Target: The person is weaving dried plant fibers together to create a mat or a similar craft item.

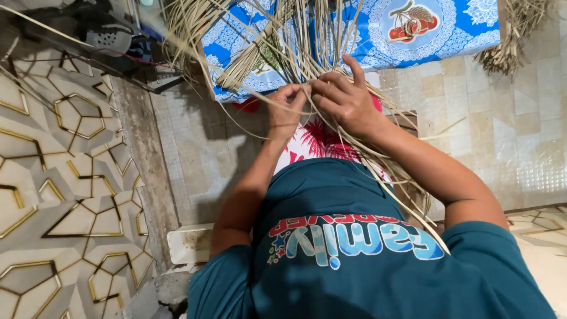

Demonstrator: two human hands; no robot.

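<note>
Straw-coloured reed strips [307,56] fan out above two bare hands in the head-camera view, both working at the point where the strands bunch together. The left hand [286,109] has its fingers curled narrowly, pinching a few strips between thumb and fingertips [297,93]. The right hand [345,100] sits just beside it, nearly touching, its fingers bent around the same bundle while the index finger sticks up and away from the rest. From that grip, long strips run upward past the fingertips across a blue cloth [431,26] with white lace patterns and a red fruit print, and other strips trail down behind the right wrist, over the forearm and onto a teal printed shirt [331,236]. Below the knuckles lies a white fabric with red palm shapes [322,142]. Pale beige floor tiles [496,118] spread out to the right of the fingers. Well to the left of them is a grey surface with gold-outlined geometric shapes [65,147]. Another loose bunch of reeds [514,41] lies far right of the hands.
</note>
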